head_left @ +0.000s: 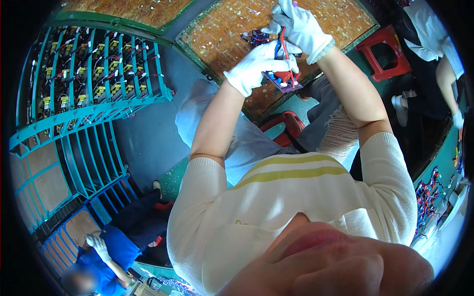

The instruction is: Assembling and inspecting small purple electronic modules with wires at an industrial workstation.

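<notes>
A big, worn, brown wooden table [222, 30] sat at 12 o'clock. Over it, the left white-gloved hand [257, 68] was closed on a flat purple circuit board [285, 88] at 1 o'clock. The right white-gloved hand [305, 32] was curled by thin red and blue wires [283, 42] (I couldn't tell if it pinched them).

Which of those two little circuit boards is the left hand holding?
The circuit board nearer the person's body, with a red wire, is in the gloved left hand. The other board lies beyond that hand on the wooden table.
</notes>
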The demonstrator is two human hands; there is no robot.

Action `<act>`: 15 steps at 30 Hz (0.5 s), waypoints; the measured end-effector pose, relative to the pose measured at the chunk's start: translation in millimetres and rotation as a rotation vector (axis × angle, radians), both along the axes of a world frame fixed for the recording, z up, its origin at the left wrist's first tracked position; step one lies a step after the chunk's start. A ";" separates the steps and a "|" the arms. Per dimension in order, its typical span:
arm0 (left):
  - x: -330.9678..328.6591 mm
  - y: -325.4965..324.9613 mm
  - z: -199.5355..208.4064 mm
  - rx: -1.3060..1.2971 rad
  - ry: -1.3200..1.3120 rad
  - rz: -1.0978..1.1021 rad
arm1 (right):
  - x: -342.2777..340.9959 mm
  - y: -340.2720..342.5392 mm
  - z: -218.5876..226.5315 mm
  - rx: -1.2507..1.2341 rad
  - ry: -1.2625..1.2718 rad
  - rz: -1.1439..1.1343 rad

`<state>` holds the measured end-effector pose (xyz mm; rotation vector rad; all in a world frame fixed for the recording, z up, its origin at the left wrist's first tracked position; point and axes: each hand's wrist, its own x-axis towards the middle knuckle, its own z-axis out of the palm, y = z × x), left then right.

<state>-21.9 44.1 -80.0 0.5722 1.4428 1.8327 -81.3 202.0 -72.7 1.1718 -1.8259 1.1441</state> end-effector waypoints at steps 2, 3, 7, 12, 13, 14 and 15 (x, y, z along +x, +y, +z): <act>4.0 -5.2 -5.3 0.211 -0.247 0.189 | 36.3 -14.0 71.6 -0.577 -1.773 0.053; 5.5 -7.0 -8.8 0.226 -0.310 0.323 | 11.3 -2.9 9.5 -0.340 -1.398 0.291; -17.8 -22.0 -29.5 0.435 -0.578 0.618 | 19.1 -5.9 -5.4 0.064 -1.117 0.168; -19.2 -23.2 -2.2 0.555 -0.782 0.628 | 34.6 -25.8 -11.1 0.208 -0.644 -0.106; -18.2 -21.9 0.7 0.635 -0.695 0.585 | 34.4 -27.5 -3.4 0.134 -0.864 -0.137; -16.5 -20.7 3.9 0.713 -0.606 0.541 | 33.5 -29.5 1.4 0.057 -1.084 -0.168; -12.0 -20.2 7.1 0.646 -0.585 0.588 | 26.1 -30.2 -13.0 -0.037 -1.051 -0.198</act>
